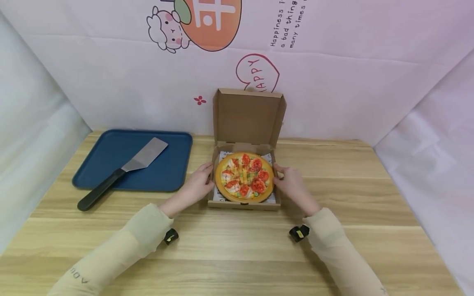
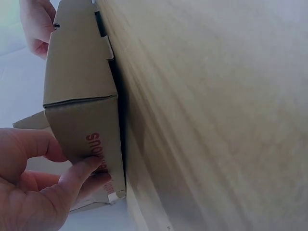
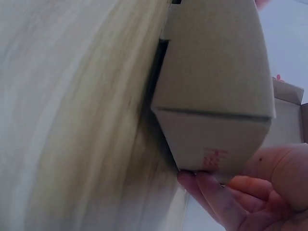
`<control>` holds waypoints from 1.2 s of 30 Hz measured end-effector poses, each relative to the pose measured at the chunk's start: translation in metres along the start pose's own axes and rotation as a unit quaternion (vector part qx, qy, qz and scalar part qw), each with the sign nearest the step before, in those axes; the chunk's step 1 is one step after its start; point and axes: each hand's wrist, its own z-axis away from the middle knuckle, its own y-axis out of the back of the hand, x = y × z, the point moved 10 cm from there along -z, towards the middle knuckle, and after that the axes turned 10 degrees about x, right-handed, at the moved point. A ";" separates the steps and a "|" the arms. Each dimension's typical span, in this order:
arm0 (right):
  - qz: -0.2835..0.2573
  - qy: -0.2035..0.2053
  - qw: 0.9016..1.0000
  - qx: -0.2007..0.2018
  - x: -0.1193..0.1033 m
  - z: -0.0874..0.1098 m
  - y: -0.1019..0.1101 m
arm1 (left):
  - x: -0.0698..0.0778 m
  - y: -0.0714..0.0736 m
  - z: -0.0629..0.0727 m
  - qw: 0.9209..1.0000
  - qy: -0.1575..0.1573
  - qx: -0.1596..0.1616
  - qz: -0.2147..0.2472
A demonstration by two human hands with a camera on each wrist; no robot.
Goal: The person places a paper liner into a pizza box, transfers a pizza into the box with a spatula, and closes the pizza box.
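Observation:
An open cardboard pizza box point(image 1: 226, 204) stands on the table with its lid point(image 1: 247, 117) raised against the back cloth. Inside lies a round pizza point(image 1: 246, 174) with red and white toppings, on printed paper point(image 1: 271, 197). My left hand point(image 1: 197, 185) grips the box's left side wall; the left wrist view shows fingers against the outer face and the thumb at the upper edge. On the opposite side, my right hand point(image 1: 292, 185) holds the right wall, its fingers point(image 3: 219, 197) on the outside near the bottom edge. The right thumb is partly hidden.
Left of the box lies a blue tray point(image 1: 111, 150). A spatula point(image 1: 146, 156) with a black handle rests across it, the handle end jutting past the tray's front edge. White cloth point(image 1: 333, 90) hangs behind the wooden table point(image 1: 237, 255).

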 end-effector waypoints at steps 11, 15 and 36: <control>-0.006 -0.005 1.000 -0.003 -0.004 -0.034 0.022 | -0.015 0.021 -0.038 0.997 0.074 0.000 0.038; 0.021 -0.005 0.999 0.025 -0.010 -0.054 0.034 | -0.021 0.032 -0.060 0.995 0.095 0.020 0.034; -0.100 -0.013 0.994 0.044 -0.023 -0.092 0.034 | -0.036 0.020 -0.126 0.983 0.112 0.027 0.140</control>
